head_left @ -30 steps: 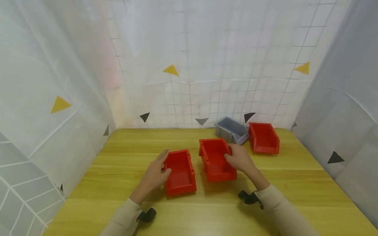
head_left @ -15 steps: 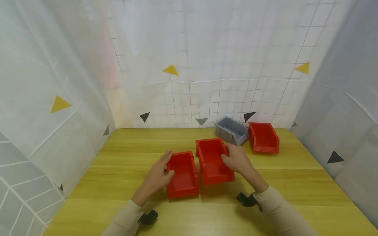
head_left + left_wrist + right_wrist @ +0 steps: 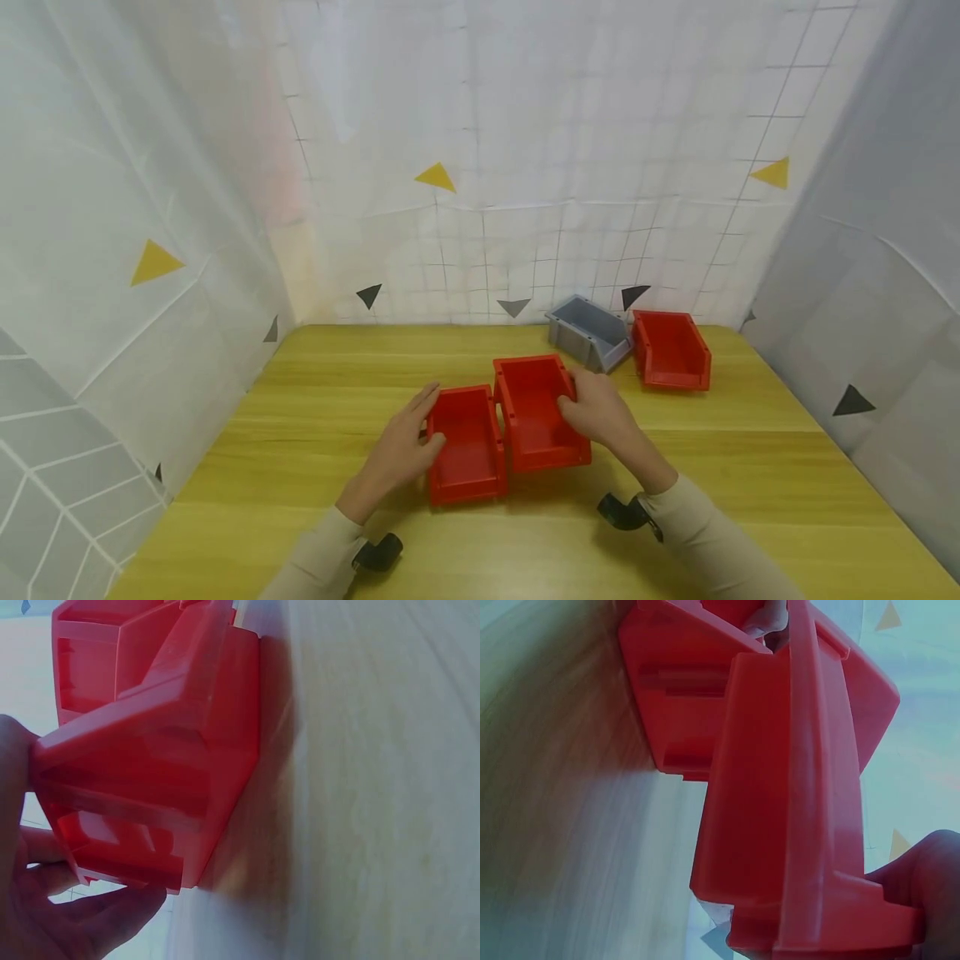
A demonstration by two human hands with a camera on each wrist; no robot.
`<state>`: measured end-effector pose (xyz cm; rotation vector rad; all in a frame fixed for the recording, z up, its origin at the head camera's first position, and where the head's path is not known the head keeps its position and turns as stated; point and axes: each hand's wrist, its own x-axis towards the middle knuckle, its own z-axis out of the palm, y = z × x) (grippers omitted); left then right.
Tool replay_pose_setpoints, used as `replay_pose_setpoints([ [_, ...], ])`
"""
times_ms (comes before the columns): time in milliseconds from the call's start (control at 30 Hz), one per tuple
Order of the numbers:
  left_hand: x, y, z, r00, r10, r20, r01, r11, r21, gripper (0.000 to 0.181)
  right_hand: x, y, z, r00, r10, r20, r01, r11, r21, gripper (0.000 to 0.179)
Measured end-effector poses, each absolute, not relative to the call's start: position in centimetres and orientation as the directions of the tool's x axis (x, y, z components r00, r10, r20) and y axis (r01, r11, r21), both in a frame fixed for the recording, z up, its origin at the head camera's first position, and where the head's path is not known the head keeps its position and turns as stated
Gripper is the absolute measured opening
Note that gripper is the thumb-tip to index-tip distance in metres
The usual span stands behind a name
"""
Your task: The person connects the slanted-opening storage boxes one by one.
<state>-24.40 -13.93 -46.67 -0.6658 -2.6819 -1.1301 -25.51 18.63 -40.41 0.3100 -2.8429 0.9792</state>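
Two red open-front storage bins are side by side on the wooden table. My left hand (image 3: 397, 450) grips the left bin (image 3: 467, 454) by its left wall, thumb over the rim and fingers outside. In the left wrist view that bin (image 3: 150, 765) stands with its base on the table. My right hand (image 3: 602, 410) holds the right bin (image 3: 534, 412) by its right wall, thumb inside. This bin (image 3: 754, 795) hangs raised and tilted above the tabletop in the right wrist view, its left side right at the left bin's right rim.
Behind my right hand a grey bin (image 3: 588, 329) sits turned at an angle, next to a third red bin (image 3: 672, 346). White sheets with yellow and black triangles enclose the table (image 3: 315, 417) at the back and sides.
The two held red bins have come closer together: the left one shifted right, the right one shifted left and slightly down. Both hands kept their grip. The grey bin and third red bin stayed put.
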Motion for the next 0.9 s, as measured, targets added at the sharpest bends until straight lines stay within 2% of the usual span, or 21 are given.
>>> replay_pose_setpoints([
  [333, -24.4, -13.9, -46.7, -0.888, 0.344, 0.304, 0.458, 0.619, 0.638, 0.073, -25.3, 18.2, -40.4, -0.979, -0.132, 0.152, -0.196, 0.797, -0.571, 0.025],
  [667, -24.3, -13.8, -46.8, -0.890, 0.338, 0.306, 0.455, 0.628, 0.631, 0.073, -25.5, 18.1, -40.5, -0.988, -0.120, 0.098, -0.154, 0.826, -0.542, 0.028],
  [767, -24.4, -13.7, -46.8, -0.890, 0.338, 0.307, 0.456, 0.632, 0.626, 0.073, -25.5, 18.0, -40.2, -0.978, -0.102, 0.180, -0.177, 0.862, -0.474, 0.036],
  [900, -24.4, -13.7, -46.8, -0.891, 0.337, 0.305, 0.454, 0.637, 0.623, 0.073, -25.2, 16.9, -39.3, -0.922, -0.088, 0.377, -0.250, 0.878, -0.407, 0.050],
])
